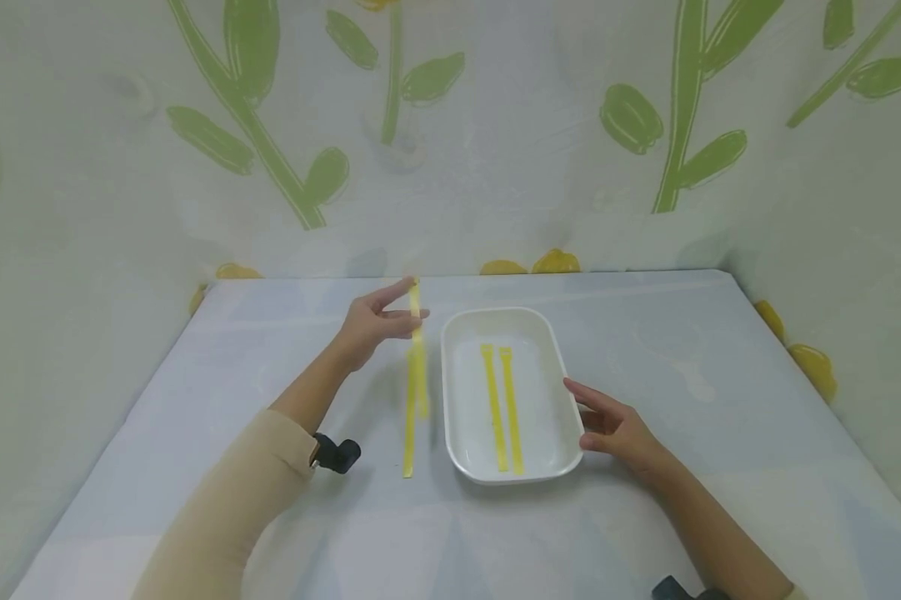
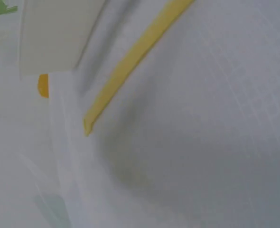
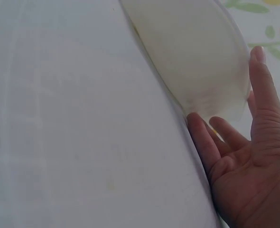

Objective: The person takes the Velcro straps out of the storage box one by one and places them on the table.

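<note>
My left hand (image 1: pixel 371 325) is raised over the table, left of the white tray (image 1: pixel 450 400), and pinches a thin yellow strip (image 1: pixel 420 367) near its upper end. The strip dangles down from the fingertips. Under it a second yellow strip (image 1: pixel 408 442) lies on the table; the left wrist view shows one yellow strip (image 2: pixel 126 66) beside the tray's wall (image 2: pixel 59 38). Two more yellow strips (image 1: pixel 493 408) lie side by side inside the tray. My right hand (image 1: pixel 618 429) touches the tray's right side with extended fingers, seen at its outer wall (image 3: pixel 192 52) in the right wrist view.
A pale table (image 1: pixel 720 400) carries the tray and strips. Behind and beside it stand light walls (image 1: pixel 495 192) printed with green leaves and yellow flowers. Dark wrist cameras (image 1: pixel 337 454) sit on both forearms.
</note>
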### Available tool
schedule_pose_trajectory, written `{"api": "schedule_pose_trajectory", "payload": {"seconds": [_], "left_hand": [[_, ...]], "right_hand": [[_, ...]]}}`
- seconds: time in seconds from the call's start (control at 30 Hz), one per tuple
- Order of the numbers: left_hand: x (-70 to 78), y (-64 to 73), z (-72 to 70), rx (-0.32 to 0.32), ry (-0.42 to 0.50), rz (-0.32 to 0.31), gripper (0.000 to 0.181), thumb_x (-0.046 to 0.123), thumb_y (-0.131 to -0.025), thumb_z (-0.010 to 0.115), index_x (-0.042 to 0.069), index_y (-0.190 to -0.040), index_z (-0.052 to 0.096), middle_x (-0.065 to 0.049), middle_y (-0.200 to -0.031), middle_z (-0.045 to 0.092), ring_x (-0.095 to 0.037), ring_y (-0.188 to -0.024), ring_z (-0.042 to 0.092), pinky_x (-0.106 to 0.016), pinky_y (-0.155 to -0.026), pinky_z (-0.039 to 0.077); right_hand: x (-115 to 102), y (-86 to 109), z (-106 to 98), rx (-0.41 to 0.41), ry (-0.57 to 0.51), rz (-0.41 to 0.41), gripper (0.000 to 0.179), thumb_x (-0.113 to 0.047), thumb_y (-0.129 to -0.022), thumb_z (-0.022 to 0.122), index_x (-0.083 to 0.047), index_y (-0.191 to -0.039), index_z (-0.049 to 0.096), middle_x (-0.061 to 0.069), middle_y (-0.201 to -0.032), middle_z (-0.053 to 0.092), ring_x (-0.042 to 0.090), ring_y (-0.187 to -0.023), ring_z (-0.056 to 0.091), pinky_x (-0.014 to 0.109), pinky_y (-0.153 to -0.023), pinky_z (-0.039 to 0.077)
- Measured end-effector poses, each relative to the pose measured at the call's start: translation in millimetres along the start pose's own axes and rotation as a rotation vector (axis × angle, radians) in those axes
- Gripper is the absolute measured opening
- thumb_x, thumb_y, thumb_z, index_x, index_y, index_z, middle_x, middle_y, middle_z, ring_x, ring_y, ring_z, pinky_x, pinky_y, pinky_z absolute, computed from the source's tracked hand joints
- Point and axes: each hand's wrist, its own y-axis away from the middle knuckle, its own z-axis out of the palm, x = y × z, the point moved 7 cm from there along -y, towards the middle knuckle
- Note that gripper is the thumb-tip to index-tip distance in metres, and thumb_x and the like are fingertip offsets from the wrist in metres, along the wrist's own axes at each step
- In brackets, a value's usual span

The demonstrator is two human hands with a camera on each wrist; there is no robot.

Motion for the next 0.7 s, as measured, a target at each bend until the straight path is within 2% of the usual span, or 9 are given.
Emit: {"api": "schedule_pose_trajectory", "payload": {"seconds": [0.13,0.2,0.37,0.5,0.7], "left_hand": [[-10.2,8.3,-5.9,-0.027,-0.032,-0.023,0.065,0.013,-0.084,0.071,0.02,-0.143,0.043,-0.014,-0.126,0.06,-0.032,-0.117,0.056,-0.028,-0.083,0.053],[-16.0,11.9,-9.0,-0.034,-0.044,-0.037,0.065,0.013,-0.084,0.071,0.019,-0.143,0.043,-0.014,-0.121,0.064,-0.034,-0.116,0.056,-0.029,-0.083,0.054],[-32.7,21.0,-16.0,-0.042,-0.066,-0.075,0.067,0.016,-0.083,0.072,0.017,-0.143,0.042,-0.013,-0.115,0.067,-0.026,-0.11,0.062,-0.03,-0.082,0.054],[-44.2,29.5,-17.1,-0.065,-0.119,-0.109,0.069,0.017,-0.083,0.073,0.015,-0.144,0.041,-0.012,-0.115,0.067,-0.018,-0.105,0.065,-0.03,-0.082,0.054],[-57.0,39.1,-14.8,-0.085,-0.182,-0.154,0.07,0.014,-0.083,0.072,0.014,-0.145,0.04,-0.015,-0.12,0.064,-0.02,-0.109,0.063,-0.031,-0.081,0.055]], "right_hand": [[1,0.7,-1,-0.002,-0.004,0.008,0.07,-0.005,-0.084,0.07,-0.008,-0.145,0.037,-0.023,-0.136,0.047,0.004,-0.11,0.059,0.024,-0.083,0.052],[1,0.9,-1,-0.001,0.0,0.013,0.07,-0.007,-0.084,0.07,-0.008,-0.145,0.037,-0.023,-0.135,0.047,0.003,-0.11,0.059,0.025,-0.082,0.053],[0,0.4,-1,0.005,0.017,0.014,0.07,-0.01,-0.084,0.071,-0.007,-0.144,0.037,-0.025,-0.135,0.047,0.001,-0.111,0.058,0.025,-0.082,0.053],[1,0.1,0,0.005,0.023,0.017,0.07,-0.01,-0.084,0.071,-0.008,-0.145,0.037,-0.025,-0.135,0.046,0.001,-0.11,0.058,0.025,-0.081,0.053],[2,0.8,-1,0.008,0.011,0.018,0.07,-0.009,-0.084,0.071,-0.008,-0.145,0.037,-0.024,-0.135,0.047,0.003,-0.11,0.059,0.026,-0.081,0.053]]}}
